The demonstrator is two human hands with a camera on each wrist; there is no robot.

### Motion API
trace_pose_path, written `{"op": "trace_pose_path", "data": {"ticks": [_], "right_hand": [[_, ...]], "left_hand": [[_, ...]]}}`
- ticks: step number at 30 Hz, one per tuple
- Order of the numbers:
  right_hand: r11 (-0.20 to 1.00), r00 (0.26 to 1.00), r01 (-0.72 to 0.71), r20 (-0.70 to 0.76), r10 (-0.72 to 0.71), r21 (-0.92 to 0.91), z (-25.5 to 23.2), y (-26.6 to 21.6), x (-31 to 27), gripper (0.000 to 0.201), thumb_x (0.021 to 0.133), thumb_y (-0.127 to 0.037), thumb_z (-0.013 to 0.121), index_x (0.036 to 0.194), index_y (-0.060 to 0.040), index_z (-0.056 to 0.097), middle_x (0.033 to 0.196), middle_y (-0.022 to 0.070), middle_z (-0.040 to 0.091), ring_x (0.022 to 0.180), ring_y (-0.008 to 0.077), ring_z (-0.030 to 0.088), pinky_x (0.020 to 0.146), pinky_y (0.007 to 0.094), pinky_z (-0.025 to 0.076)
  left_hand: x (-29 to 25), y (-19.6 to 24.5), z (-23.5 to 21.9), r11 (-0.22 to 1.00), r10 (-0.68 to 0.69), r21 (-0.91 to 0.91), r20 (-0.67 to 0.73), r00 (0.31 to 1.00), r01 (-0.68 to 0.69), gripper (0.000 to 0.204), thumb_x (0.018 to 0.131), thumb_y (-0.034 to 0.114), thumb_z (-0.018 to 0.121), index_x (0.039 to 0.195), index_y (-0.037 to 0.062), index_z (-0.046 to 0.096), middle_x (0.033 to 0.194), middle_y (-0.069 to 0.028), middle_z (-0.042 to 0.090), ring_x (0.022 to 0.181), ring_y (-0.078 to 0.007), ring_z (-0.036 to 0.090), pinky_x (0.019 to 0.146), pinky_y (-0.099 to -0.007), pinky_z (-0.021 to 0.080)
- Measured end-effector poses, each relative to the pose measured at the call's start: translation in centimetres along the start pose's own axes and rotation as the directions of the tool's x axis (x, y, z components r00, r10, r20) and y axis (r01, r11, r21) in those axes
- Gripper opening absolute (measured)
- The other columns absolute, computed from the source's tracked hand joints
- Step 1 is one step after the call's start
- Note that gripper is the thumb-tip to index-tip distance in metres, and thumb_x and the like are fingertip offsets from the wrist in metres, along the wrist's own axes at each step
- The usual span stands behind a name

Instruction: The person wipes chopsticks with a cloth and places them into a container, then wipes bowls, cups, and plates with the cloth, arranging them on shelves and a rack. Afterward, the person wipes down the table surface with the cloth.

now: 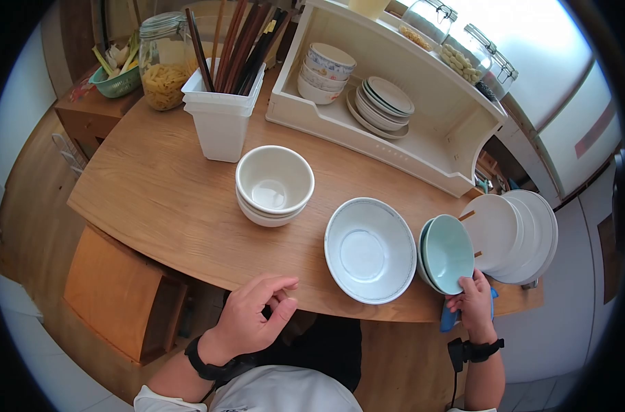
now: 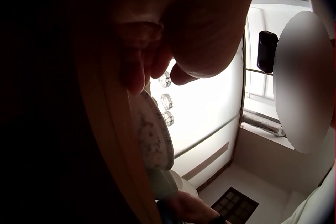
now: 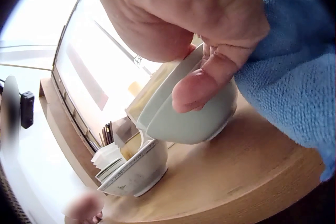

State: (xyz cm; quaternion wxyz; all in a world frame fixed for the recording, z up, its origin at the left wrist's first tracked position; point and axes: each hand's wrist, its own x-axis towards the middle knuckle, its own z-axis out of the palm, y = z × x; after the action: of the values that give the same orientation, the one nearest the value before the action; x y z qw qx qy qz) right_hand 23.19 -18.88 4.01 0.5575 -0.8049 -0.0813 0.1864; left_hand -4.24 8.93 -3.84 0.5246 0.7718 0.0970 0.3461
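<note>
Two nested pale green bowls [image 1: 448, 254] stand tilted near the table's right front; the right hand [image 1: 474, 302] pinches the rim of the inner one. In the right wrist view the right hand [image 3: 194, 29] has its thumb and fingers at the rims of the green bowls [image 3: 189, 113]. A blue cloth [image 3: 294, 61] lies beside that hand. Left of the green bowls is a large white bowl [image 1: 371, 250] with a patterned outside. The left hand [image 1: 254, 312] hovers at the front edge, fingers loosely bent, holding nothing. Stacked cream bowls [image 1: 275, 180] stand farther back.
White plates [image 1: 532, 233] stand at the right end. Along the back are a cream shelf [image 1: 395, 154] with bowls and plates, a white holder [image 1: 220, 130] with chopsticks, and a glass jar [image 1: 163, 62]. A wooden stool [image 1: 113, 292] stands at the front left.
</note>
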Motion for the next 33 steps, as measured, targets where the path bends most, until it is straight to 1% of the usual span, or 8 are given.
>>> {"op": "trace_pose_path", "data": {"ticks": [8,13,16,18,21,24,28,33], "right_hand": [[0.970,0.971,0.240,0.007,-0.241,0.024,-0.1,-3.9,-1.2,0.027,0.091,-0.010,0.045,0.115,0.0025,0.047,0.070,0.0095,0.062,0.043,0.0121,0.056,0.036,0.0220,0.045],[0.981,0.961,0.178,0.203,-0.189,0.071,4.1,-6.1,-2.2,0.030,0.091,-0.009,0.046,0.118,0.0036,0.046,0.076,0.0090,0.063,0.047,0.0112,0.057,0.038,0.0217,0.046],[0.992,0.940,0.113,0.317,-0.127,0.060,6.7,-6.1,-2.0,0.032,0.092,-0.009,0.047,0.122,0.0041,0.045,0.074,0.0089,0.063,0.047,0.0116,0.057,0.039,0.0213,0.045],[0.992,0.913,0.126,0.390,-0.118,0.006,8.0,-6.1,-1.8,0.034,0.093,-0.010,0.047,0.124,0.0042,0.044,0.069,0.0086,0.062,0.046,0.0116,0.056,0.040,0.0217,0.045],[0.993,0.898,0.120,0.429,-0.100,-0.020,8.6,-5.8,-0.9,0.036,0.093,-0.010,0.047,0.126,0.0044,0.043,0.067,0.0085,0.062,0.044,0.0112,0.055,0.040,0.0221,0.044],[0.990,0.892,0.122,0.444,-0.080,-0.066,8.9,-5.6,-0.6,0.035,0.093,-0.010,0.047,0.124,0.0042,0.044,0.066,0.0078,0.062,0.043,0.0101,0.054,0.038,0.0210,0.041],[0.991,0.889,0.120,0.451,-0.081,-0.058,9.4,-5.2,-0.6,0.033,0.093,-0.011,0.046,0.123,0.0032,0.046,0.065,0.0073,0.061,0.042,0.0084,0.053,0.036,0.0191,0.038],[0.993,0.878,0.106,0.475,-0.067,-0.055,9.2,-5.0,-0.5,0.034,0.093,-0.009,0.045,0.125,0.0038,0.044,0.071,0.0075,0.063,0.047,0.0092,0.056,0.041,0.0202,0.041]], "left_hand": [[0.4,1.3,0.5,0.996,-0.074,-0.043,0.031,0.997,0.075,0.023,0.089,0.008,0.060,0.110,-0.0015,0.060,0.100,-0.0115,0.064,0.079,-0.0155,0.063,0.069,-0.0243,0.051],[3.4,2.9,2.3,0.996,-0.027,-0.085,0.001,1.000,0.027,0.025,0.089,0.008,0.059,0.113,-0.0007,0.061,0.108,-0.0126,0.060,0.090,-0.0166,0.060,0.075,-0.0259,0.049],[4.8,2.9,3.3,0.996,0.081,-0.020,-0.063,0.995,-0.083,0.027,0.089,0.010,0.059,0.114,0.0000,0.060,0.115,-0.0140,0.058,0.102,-0.0210,0.056,0.086,-0.0310,0.045],[5.4,2.8,3.8,0.974,0.200,0.130,-0.092,0.976,-0.187,0.031,0.091,0.015,0.057,0.118,-0.0002,0.058,0.118,-0.0147,0.057,0.109,-0.0261,0.051,0.096,-0.0351,0.039],[5.5,2.5,4.3,0.982,0.167,0.110,-0.153,0.974,-0.151,0.035,0.091,0.021,0.058,0.118,-0.0018,0.056,0.119,-0.0185,0.056,0.108,-0.0328,0.050,0.096,-0.0399,0.038],[5.3,2.0,4.4,0.990,0.121,0.087,-0.161,0.979,-0.108,0.037,0.091,0.023,0.058,0.119,-0.0023,0.055,0.118,-0.0186,0.056,0.107,-0.0337,0.050,0.095,-0.0401,0.038],[5.4,2.0,4.3,0.991,0.088,0.110,-0.101,0.991,-0.076,0.037,0.092,0.022,0.057,0.121,-0.0007,0.055,0.121,-0.0159,0.055,0.112,-0.0297,0.048,0.099,-0.0370,0.035],[5.4,1.7,4.9,0.984,0.129,0.137,-0.135,0.982,-0.110,0.036,0.089,0.020,0.061,0.119,-0.0001,0.056,0.120,-0.0163,0.056,0.112,-0.0292,0.050,0.098,-0.0368,0.037]]}}
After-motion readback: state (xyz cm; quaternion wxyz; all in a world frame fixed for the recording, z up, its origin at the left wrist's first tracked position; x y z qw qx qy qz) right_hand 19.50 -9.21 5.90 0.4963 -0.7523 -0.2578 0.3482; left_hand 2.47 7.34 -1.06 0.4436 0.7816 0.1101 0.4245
